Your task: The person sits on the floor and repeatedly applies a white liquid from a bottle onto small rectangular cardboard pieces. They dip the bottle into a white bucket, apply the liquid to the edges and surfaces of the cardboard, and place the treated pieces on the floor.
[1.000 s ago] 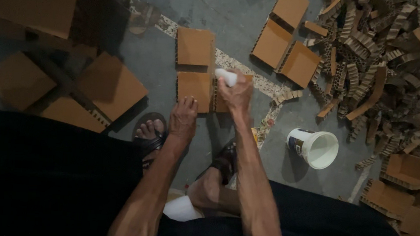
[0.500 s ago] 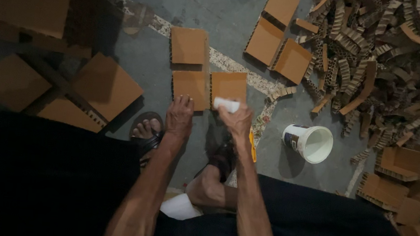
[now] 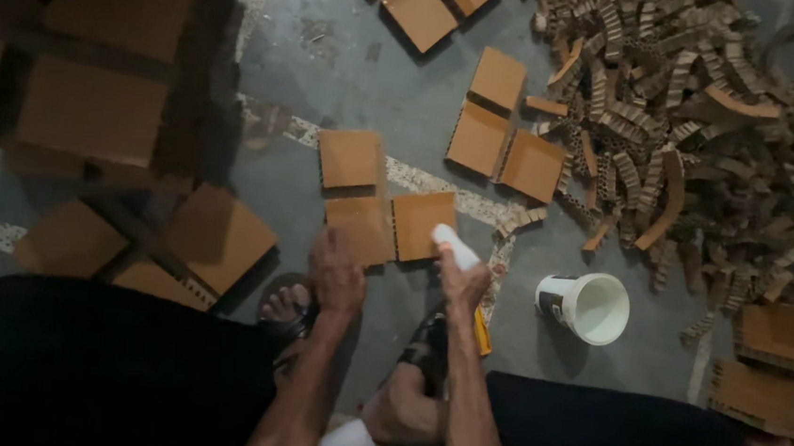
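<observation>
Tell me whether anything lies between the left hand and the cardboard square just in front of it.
Nothing visible does. The left hand already rests its fingers on the near edge of the cardboard square. The right hand, holding a white bottle, is beside it over the neighbouring square, not in between.

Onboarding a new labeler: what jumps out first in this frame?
The big heap of cardboard strips at upper right, spilling across the grey floor. At centre, the right hand grips a white bottle over a brown cardboard square, while the left hand presses on the neighbouring square. A white bucket lies on its side to the right of the hands.
</observation>
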